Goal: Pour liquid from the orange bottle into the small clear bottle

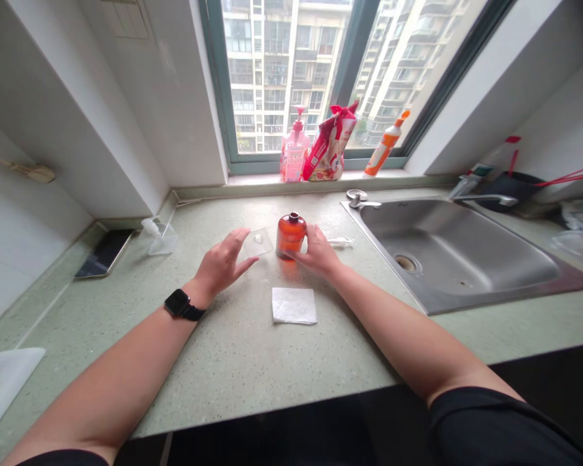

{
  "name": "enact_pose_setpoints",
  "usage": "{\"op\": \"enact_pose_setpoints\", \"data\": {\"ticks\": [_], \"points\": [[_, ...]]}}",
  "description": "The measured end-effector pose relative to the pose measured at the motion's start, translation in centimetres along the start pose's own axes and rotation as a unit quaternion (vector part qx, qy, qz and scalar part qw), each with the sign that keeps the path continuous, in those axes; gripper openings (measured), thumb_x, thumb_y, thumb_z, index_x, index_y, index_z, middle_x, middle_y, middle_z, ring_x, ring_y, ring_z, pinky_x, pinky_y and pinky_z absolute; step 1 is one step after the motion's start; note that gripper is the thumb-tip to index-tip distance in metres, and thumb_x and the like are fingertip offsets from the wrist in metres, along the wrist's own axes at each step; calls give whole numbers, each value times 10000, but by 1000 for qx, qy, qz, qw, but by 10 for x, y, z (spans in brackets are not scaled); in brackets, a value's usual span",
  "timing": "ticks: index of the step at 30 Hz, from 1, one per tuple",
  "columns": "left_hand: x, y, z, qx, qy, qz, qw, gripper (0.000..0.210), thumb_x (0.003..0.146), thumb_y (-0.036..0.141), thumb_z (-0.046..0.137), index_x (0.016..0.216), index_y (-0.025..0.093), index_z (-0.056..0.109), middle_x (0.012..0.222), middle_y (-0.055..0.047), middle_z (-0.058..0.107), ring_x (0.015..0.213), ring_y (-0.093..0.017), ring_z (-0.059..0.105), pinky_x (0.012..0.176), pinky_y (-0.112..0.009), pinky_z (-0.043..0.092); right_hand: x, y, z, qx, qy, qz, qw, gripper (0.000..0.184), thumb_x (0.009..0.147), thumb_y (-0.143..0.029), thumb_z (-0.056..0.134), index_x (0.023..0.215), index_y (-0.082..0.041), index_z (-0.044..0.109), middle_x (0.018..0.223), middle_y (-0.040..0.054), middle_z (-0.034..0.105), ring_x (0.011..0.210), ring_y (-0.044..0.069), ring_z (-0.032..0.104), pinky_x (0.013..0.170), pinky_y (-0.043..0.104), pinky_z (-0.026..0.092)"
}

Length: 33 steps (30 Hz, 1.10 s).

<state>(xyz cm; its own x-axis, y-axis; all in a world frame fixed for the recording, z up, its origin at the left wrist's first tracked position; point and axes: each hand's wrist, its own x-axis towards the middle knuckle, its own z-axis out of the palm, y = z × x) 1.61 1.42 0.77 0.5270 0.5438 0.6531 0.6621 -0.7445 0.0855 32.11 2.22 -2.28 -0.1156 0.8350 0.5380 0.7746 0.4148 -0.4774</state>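
My left hand (223,259) has its fingers and thumb at the left side of a clear square plate (258,242), which has a small round mark in its middle. My right hand (318,254) is closed around the right side of an amber bottle (290,237). The bottle stands upright on the counter, its dark neck uncapped. In front of it lies a folded white tissue (294,305). A clear-wrapped white item (341,242) sits just right of my right hand.
On the left of the counter (214,375) are a phone (105,254), a clear pump top (159,237) and a white object (7,382). A steel sink (459,252) is at right. A pink pump bottle (295,149), red bag (333,144) and orange-white bottle (385,147) line the windowsill.
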Motion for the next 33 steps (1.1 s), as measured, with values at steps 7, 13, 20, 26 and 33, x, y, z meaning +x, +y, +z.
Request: {"op": "enact_pose_setpoints", "data": {"ticks": [7,13,20,26,33], "points": [[0,1,-1,4,-3,10,1000,639,1085,520,593,1594,205,370,1447,-193,678,1267,-334,735,959,-452,678,-1,0,-3,10,9,-9,1000,748,829,-526,793,1461,-237,515,1287,158,732,1192,378,704,1052,578,570],[-1,0,0,-5,-3,2,1000,658,1073,516,615,1605,213,373,1446,-182,680,1261,-329,736,973,-447,670,-4,-3,-9,14,12,-38,999,743,825,-519,814,1447,-243,516,1301,163,744,1164,370,732,986,539,602],[-3,-2,3,-7,-13,-6,1000,681,1074,549,592,1616,213,353,1443,-191,675,1214,-333,748,908,-454,681,-4,1,-11,47,-5,-22,999,754,818,-540,813,1443,-262,496,1278,143,750,1124,354,736,964,527,602],[-3,0,3,-11,-17,-17,1000,669,1076,537,595,1617,223,360,1453,-178,673,1256,-319,733,942,-430,674,-1,5,-7,42,-18,-22,999,742,821,-524,793,1454,-248,522,1338,154,699,1284,397,642,1152,608,488],[-2,2,4,-12,-17,-24,999,678,1075,544,594,1621,219,356,1466,-178,666,1258,-315,733,962,-432,670,-6,-15,1,73,27,83,994,927,741,-537,858,1518,-239,451,1479,180,634,1362,396,606,1174,594,482]]}}
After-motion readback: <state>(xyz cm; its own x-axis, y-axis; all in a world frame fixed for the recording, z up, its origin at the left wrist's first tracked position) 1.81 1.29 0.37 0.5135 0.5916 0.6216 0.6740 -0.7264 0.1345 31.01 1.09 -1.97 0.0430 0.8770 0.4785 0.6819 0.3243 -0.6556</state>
